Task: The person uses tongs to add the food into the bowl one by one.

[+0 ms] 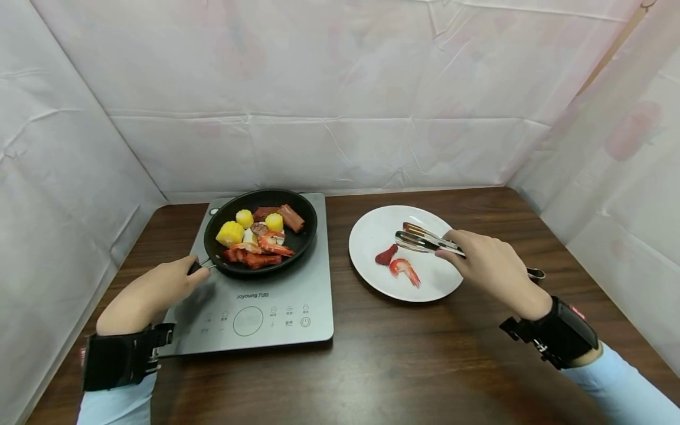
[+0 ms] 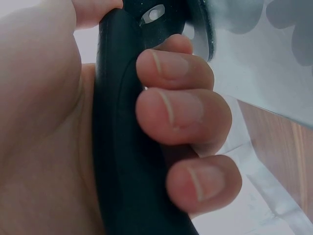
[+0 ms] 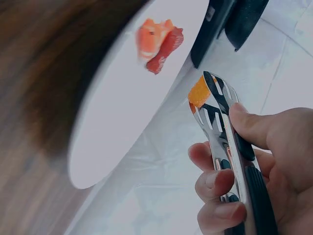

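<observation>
My left hand [image 1: 167, 283] grips the black handle [image 2: 120, 122] of a frying pan [image 1: 305, 239], fingers curled round it. The pan sits on a silver induction cooktop [image 1: 313, 295], with corn pieces [image 1: 230, 234], shrimp [image 1: 273, 242] and reddish-brown meat pieces [image 1: 292, 218] inside. Over the right side of a white plate [image 1: 372, 227], my right hand [image 1: 486, 262] holds metal tongs [image 1: 419, 241] with dark grips. In the right wrist view, an orange-yellow piece [image 3: 199, 92] shows between the tong tips; its kind is unclear. A shrimp [image 1: 405, 271] and a dark red piece [image 1: 386, 255] lie on the plate.
The cooktop stands at the left of a dark brown wooden table [image 1: 393, 360], the plate to its right. Pale sheets [image 1: 319, 71] hang behind and at both sides. Touch controls [image 1: 287, 316] line the cooktop's front.
</observation>
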### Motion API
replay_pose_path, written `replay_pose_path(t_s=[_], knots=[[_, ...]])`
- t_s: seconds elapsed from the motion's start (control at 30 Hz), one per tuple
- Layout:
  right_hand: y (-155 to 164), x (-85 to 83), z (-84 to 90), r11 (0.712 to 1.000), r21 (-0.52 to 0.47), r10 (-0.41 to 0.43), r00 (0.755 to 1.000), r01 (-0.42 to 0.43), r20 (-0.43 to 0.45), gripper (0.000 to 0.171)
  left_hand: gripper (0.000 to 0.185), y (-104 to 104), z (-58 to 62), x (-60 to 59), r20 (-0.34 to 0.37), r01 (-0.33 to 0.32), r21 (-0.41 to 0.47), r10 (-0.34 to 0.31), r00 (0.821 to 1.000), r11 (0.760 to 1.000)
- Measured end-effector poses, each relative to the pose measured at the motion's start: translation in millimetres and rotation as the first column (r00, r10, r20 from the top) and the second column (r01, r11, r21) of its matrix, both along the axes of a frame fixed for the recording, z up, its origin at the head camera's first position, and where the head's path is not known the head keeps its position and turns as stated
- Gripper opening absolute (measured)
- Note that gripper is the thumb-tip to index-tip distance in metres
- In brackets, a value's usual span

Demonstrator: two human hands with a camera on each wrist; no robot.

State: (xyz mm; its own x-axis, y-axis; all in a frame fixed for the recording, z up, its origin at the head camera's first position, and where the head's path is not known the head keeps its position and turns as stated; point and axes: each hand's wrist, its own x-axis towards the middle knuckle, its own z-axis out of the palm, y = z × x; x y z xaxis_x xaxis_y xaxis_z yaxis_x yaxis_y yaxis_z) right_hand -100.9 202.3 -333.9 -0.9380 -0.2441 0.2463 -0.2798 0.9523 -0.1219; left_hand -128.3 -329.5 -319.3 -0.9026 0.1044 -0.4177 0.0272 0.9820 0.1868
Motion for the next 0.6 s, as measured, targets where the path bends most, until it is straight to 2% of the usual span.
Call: replay_pose_path(t_s=[0.4,0.6], knots=[[-43.0,-26.6,9.9,0.997,-0.025,0.072,0.997,-0.073,-0.005,0.031,0.079,0.5,0.7,0.3,0.001,0.002,0.005,-0.002,1.000,1.000],[-68.7,-39.4,15.0,0.990,-0.055,0.128,0.992,-0.129,-0.018,0.028,0.079,0.2,-0.5,1.2,0.008,-0.012,0.012,0.012,1.000,1.000]])
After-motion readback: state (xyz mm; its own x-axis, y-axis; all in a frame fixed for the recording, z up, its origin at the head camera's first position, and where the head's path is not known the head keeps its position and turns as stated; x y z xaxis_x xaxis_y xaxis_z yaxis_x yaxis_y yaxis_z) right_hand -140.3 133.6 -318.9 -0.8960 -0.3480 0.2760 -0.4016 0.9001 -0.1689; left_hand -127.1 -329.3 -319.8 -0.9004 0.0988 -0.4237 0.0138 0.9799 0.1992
